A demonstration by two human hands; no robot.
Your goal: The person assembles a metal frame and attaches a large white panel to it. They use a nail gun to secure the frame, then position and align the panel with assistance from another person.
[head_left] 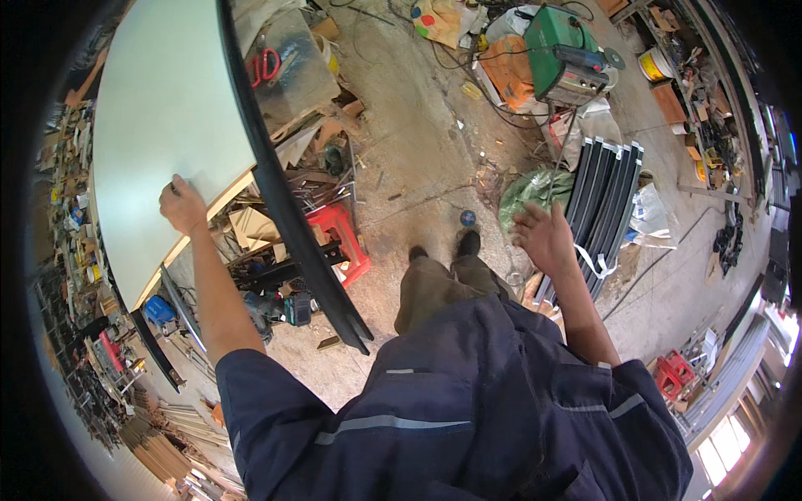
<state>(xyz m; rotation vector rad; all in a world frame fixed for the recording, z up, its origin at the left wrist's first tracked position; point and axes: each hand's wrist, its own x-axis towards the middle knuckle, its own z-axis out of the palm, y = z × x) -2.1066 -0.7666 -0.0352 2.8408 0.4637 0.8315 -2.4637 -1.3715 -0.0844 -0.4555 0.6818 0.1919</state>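
A large pale board [167, 92] lies raised on my left, its light wooden edge facing me. My left hand [181, 206] rests on its top near that edge, fingers curled; whatever they may hold is too small to make out. A long black bar [288, 200] runs beside the board's right edge, apart from my hand. On the right, my right hand [543, 240] is in the air with fingers spread and nothing in it. Closest to it is a bundle of black bars [597, 196] with pale ends, a white strap [595, 263] round it.
Beneath the board are a red plastic stool [355, 242], scrap wood and tools. A green machine [555, 50] with cables stands at the far right, near bags. A small blue round object [467, 218] lies by my feet. Cluttered shelves [693, 92] line the right side.
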